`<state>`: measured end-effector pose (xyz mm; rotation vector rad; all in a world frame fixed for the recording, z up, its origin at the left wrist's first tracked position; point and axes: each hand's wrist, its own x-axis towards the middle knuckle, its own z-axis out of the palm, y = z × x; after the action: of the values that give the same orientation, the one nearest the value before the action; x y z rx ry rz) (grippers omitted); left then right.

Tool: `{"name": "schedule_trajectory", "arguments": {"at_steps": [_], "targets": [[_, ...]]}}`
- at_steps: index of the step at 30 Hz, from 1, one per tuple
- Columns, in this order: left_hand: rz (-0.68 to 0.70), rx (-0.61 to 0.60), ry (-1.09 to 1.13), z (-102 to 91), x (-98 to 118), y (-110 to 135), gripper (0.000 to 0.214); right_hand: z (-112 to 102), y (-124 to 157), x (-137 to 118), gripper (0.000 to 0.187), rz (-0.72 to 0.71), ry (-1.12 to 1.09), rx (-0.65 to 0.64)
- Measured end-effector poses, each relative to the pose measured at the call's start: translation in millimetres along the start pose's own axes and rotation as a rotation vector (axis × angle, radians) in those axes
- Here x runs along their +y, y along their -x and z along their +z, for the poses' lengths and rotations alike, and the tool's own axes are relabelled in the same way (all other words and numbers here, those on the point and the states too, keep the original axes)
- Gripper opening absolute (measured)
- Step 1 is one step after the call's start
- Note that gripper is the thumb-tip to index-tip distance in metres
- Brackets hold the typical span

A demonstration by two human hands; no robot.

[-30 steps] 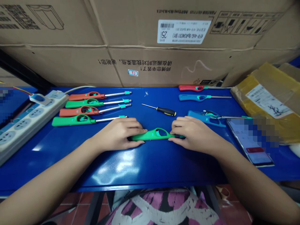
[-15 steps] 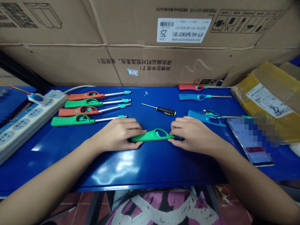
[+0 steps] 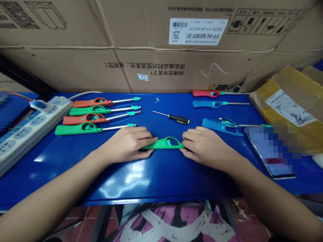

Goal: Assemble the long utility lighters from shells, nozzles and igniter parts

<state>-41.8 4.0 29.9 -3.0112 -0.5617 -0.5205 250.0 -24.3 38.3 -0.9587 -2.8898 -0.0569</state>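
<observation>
Between my two hands a green long-nosed lighter (image 3: 163,143) lies level just over the blue table, with its trigger opening toward the right. My left hand (image 3: 132,143) is closed on the handle end, thumb and fingers pinching it. At the other end my right hand (image 3: 202,144) grips the lighter near where the handle narrows, and its fingers hide whatever is beyond. A black and yellow screwdriver (image 3: 178,119) rests on the table behind the lighter. Right of it, a blue lighter (image 3: 222,127) with its handle apparently opened lies near my right hand.
Several orange and green lighters (image 3: 87,111) lie in a row at left, beside a white power strip (image 3: 32,124). A red lighter (image 3: 207,94) and another blue lighter (image 3: 209,104) sit back right. A phone (image 3: 277,161), a taped parcel (image 3: 285,101) and a large carton (image 3: 151,57) border the table (image 3: 118,188).
My right hand has shifted slightly left along the green lighter and now covers its narrow front end. My left hand stays almost in place.
</observation>
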Motion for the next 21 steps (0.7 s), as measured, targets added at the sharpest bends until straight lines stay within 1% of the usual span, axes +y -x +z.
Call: {"name": "schedule_trajectory", "arguments": {"at_steps": [6,10,17,21], "targets": [[-0.012,-0.029,-0.017,-2.6,1.1,-0.8,0.026,0.0,-0.9,-1.1,0.021,0.051,0.012,0.016],[0.006,0.013,-0.017,-1.5,0.6,-0.6,0.026,-0.1,-0.2,0.8,0.020,0.058,-0.008,0.037],[-0.009,0.027,0.009,-2.4,-1.6,1.6,0.027,-3.6,0.1,2.2,0.017,0.079,-0.040,0.018],[-0.019,0.015,0.023,-2.3,-1.8,1.9,0.027,-1.4,-0.2,3.6,0.018,0.090,-0.025,0.001]]}}
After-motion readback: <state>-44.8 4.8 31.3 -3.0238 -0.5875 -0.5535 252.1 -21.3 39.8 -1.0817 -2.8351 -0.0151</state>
